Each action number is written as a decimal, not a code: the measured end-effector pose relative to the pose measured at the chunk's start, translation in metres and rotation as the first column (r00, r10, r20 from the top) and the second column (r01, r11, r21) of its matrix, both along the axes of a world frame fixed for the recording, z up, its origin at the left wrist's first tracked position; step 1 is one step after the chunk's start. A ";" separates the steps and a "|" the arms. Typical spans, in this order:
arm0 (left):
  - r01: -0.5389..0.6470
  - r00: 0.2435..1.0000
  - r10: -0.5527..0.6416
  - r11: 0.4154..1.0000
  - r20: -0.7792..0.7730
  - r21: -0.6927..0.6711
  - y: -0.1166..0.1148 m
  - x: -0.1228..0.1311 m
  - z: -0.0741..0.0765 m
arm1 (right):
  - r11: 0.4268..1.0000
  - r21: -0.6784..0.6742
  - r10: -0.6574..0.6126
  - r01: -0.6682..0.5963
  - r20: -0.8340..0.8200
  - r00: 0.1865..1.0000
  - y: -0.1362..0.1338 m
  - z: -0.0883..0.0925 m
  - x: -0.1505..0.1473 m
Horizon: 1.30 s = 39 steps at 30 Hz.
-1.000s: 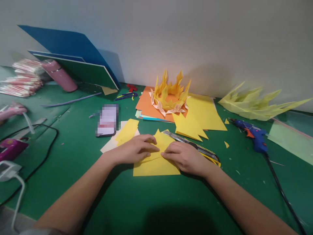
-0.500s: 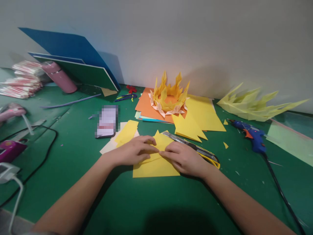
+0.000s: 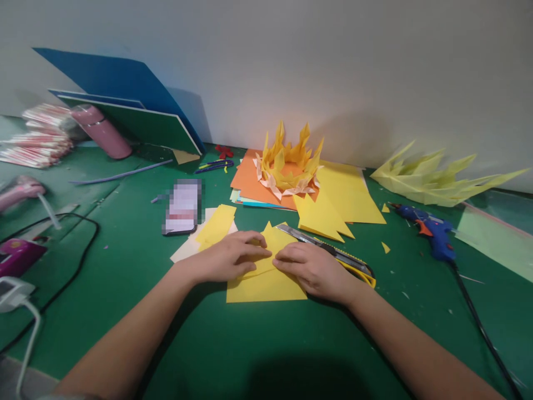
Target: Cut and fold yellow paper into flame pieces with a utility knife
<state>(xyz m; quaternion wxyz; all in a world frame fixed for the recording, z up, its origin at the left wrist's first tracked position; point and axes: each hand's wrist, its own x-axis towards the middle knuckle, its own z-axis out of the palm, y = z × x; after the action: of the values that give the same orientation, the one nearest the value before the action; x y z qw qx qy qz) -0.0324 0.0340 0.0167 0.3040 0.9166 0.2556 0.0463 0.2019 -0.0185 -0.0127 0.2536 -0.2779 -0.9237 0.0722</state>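
A yellow sheet of paper (image 3: 266,291) lies in front of me with a crease or overlapping edge across it. My left hand (image 3: 229,256) rests on its left part, fingers stretched out and apart. From the right, my right hand (image 3: 314,269) holds the paper with its fingertips pressed together near the middle. The two sets of fingertips almost meet. A utility knife (image 3: 347,258) lies just behind my right hand, with a yellow-edged loop (image 3: 368,279) partly hidden beneath it. Yellow strips (image 3: 219,225) and pale paper sit beyond my left wrist.
A yellow paper crown (image 3: 289,178) stands on stacked coloured sheets (image 3: 353,194). To the right are a blue glue gun (image 3: 437,236), its cord and a pale spiky paper piece (image 3: 437,178). At left are a phone (image 3: 183,205), a pink bottle (image 3: 102,131), cables and leaning boards (image 3: 112,72).
My right hand's fingers have drawn together and shifted very slightly over the paper. My left hand and the paper stay in place.
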 end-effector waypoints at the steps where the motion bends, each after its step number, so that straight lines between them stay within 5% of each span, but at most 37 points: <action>1: 0.000 1.000 0.000 1.000 0.000 0.000 0.000 0.000 0.000 | 1.000 -0.001 -0.002 0.002 0.004 1.000 0.000 0.000 0.000; 39: 0.009 1.000 -0.010 0.999 -0.009 -0.039 0.000 0.001 0.002 | 0.989 -0.108 0.126 -0.098 0.293 0.948 -0.003 0.010 -0.034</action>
<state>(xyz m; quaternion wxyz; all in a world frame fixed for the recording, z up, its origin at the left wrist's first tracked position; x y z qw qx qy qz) -0.0312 0.0345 0.0190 0.3207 0.9119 0.2535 0.0356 0.1683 -0.0215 -0.0023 0.0933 -0.2439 -0.9615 0.0859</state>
